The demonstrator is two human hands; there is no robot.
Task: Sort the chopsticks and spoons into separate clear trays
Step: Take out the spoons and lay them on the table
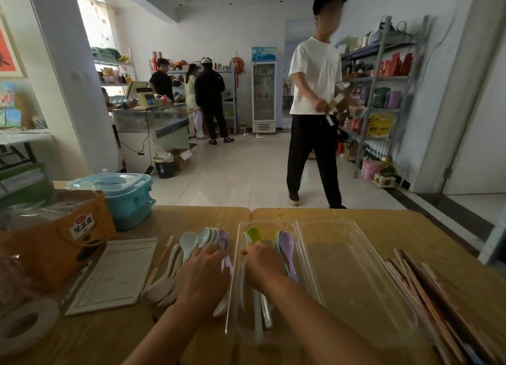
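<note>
Two clear trays stand side by side on the wooden table. The left clear tray point(236, 277) holds several spoons, green, lilac point(287, 245) and white. The right clear tray point(353, 269) looks empty. My right hand point(264, 263) is inside the left tray, fingers curled over white spoons there. My left hand point(204, 271) rests on a pile of loose spoons point(189, 241) just left of the trays, fingers touching a lilac one. Wrapped chopsticks point(427, 290) lie in a heap at the right. One wrapped pair of chopsticks point(161, 258) lies left of the spoon pile.
A white paper pad point(115, 274), an orange box point(54, 244), a blue lidded container point(128, 197) and a tape roll point(27, 323) fill the table's left side. A person in a white shirt point(315, 96) walks past beyond the table. Shelves line the right wall.
</note>
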